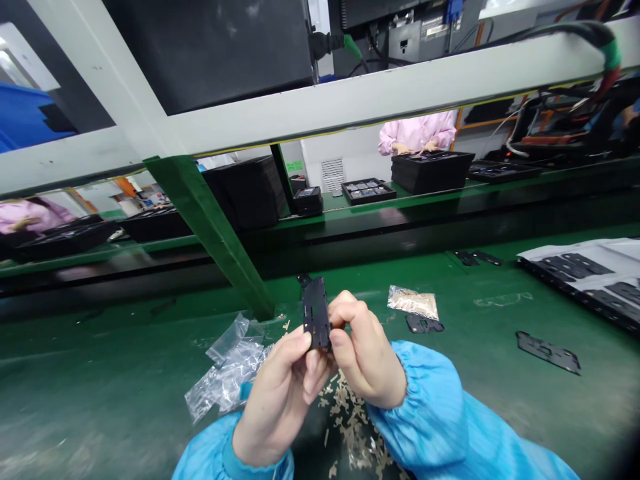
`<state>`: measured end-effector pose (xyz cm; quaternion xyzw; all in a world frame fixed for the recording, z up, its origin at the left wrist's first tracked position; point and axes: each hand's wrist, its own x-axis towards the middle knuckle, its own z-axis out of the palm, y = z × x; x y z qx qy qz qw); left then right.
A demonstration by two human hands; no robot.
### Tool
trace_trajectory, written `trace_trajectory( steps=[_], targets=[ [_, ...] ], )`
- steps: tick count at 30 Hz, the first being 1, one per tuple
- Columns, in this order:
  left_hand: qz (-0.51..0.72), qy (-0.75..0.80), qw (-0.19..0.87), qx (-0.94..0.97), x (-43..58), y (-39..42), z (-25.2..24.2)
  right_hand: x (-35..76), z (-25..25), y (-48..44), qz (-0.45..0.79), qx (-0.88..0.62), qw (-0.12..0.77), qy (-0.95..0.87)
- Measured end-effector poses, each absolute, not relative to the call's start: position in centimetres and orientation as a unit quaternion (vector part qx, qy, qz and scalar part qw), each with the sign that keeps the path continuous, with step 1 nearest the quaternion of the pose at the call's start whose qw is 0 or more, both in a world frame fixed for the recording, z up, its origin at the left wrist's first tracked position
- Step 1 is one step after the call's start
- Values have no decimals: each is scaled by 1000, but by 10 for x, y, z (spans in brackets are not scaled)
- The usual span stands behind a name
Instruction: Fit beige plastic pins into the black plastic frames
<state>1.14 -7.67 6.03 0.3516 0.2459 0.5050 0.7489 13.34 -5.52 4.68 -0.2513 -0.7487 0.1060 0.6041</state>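
Observation:
My left hand (280, 380) grips the lower end of a flat black plastic part (316, 310), thumb on its face and fingers behind. The part is held up, tilted, above the green bench. At its right edge, my right hand (363, 347) has its fingers curled in a pinch; whatever lies between those fingertips is hidden. Under my hands many small tan pieces (350, 413) are scattered. Crumpled clear plastic bags (227, 367) lie left of my left hand. Beyond my right hand are a bag of tan pieces (413, 302) and a similar black part (424, 325).
More black parts lie on the right, one (549, 352) alone and several on a white-lined tray (545, 283). A green-wrapped post (215, 240) rises from the bench. Across the line, a person in pink (420, 133) works at stacked black trays (430, 172).

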Motion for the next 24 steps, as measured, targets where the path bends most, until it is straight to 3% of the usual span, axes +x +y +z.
trace_trajectory(
  steps=[10, 17, 24],
  targets=[
    [524, 271, 732, 342, 14, -82, 63, 133, 41, -40, -69, -206, 619, -755],
    [578, 355, 546, 491, -2, -83, 56, 141, 50, -47, 212, -130, 614, -749],
    [572, 387, 402, 601, -13, -82, 43, 141, 54, -52, 256, -132, 603, -743]
  ],
)
